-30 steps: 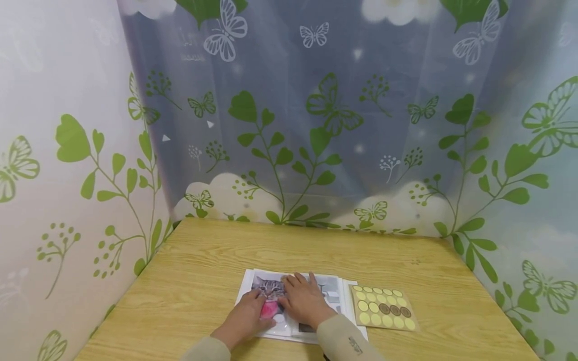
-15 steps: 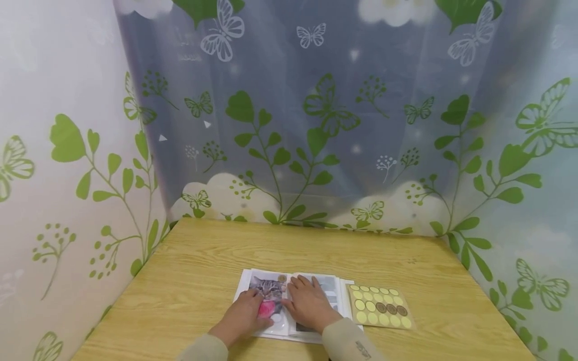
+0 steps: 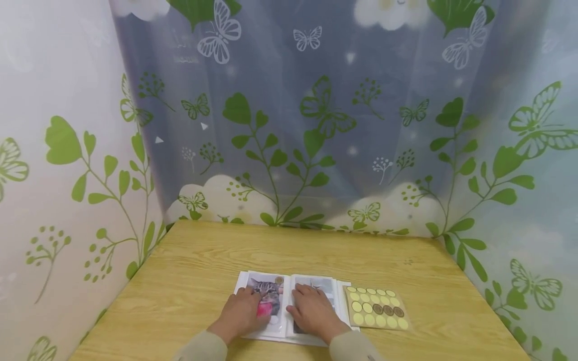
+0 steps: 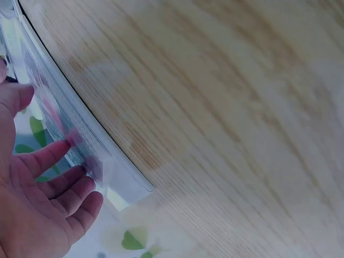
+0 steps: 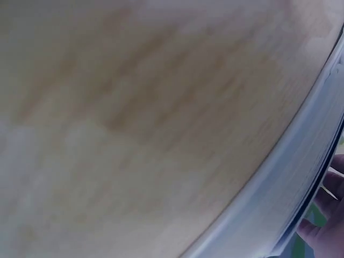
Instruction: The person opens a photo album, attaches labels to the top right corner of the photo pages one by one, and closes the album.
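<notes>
Beginning at the left, we see the left hand [image 3: 238, 312] resting on the cat picture [image 3: 269, 297] of an album [image 3: 288, 288], which lies spread at six o'clock on the table [image 3: 203, 260]. Its fingers are lightly bent and a little apart; we see nothing pinched between them. At one o'clock of the cat picture sits a round brown sticker [image 3: 279, 280], so we judge that this page is already done.

Next comes the right hand [image 3: 314, 312], laid over the grey picture [image 3: 328, 288] of the facing page. Its fingers are loosely bent, near to each other, and they seem to pinch nothing – the right wrist view cuts them, so we cannot tell more. No sticker shows on this page, but the hand covers much of it; whether it is done we cannot say.

At three o'clock from this hand, just beside the album, lies the sticker sheet [image 3: 374, 315]. It carries three brown stickers [image 3: 388, 310] among yellow circles – most of it seems used up, and these three are what is left.
</notes>
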Available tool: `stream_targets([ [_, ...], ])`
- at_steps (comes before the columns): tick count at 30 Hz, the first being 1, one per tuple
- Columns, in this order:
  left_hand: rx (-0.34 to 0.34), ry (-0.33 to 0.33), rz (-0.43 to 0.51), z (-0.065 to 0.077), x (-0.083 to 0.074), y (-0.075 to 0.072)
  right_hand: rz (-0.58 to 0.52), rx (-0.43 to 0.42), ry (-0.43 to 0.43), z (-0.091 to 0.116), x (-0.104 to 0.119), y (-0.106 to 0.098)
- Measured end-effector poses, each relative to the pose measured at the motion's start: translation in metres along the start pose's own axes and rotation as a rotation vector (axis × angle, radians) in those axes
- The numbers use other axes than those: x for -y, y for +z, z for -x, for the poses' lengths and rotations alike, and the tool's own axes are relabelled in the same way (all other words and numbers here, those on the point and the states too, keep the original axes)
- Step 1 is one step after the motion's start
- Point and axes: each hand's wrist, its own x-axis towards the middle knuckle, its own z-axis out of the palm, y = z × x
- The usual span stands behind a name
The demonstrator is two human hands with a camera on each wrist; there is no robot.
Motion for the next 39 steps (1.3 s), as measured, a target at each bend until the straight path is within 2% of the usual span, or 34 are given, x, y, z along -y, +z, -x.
stream_targets([
  [5, -0.055, 0.004, -0.007, -0.001, -0.001, 0.002, -0.048, -0.038, -0.004, 0.010, -0.003, -0.001],
  [11, -0.093, 0.000, -0.017, -0.002, -0.003, 0.003, -0.104, -0.156, -0.010, 0.022, -0.014, -0.006],
  [14, -0.095, -0.004, -0.008, -0.004, -0.004, 0.002, -0.134, -0.225, 0.027, 0.026, -0.020, -0.010],
  [18, -0.118, 0.006, -0.007, -0.005, -0.006, 0.000, -0.188, -0.286, 0.117, 0.035, -0.029, -0.016],
  [22, -0.133, 0.012, -0.016, -0.006, -0.007, 0.001, -0.246, -0.310, 0.199, 0.047, -0.039, -0.019],
  [29, -0.105, -0.002, -0.010, -0.011, -0.010, 0.004, -0.282, -0.299, 0.321, 0.068, -0.056, -0.023],
  [36, -0.127, 0.020, 0.001, -0.013, -0.016, 0.004, -0.312, -0.337, 0.336, 0.084, -0.072, -0.031],
  [39, -0.142, 0.045, 0.007, -0.014, -0.020, 0.003, -0.333, -0.326, 0.362, 0.091, -0.081, -0.033],
])
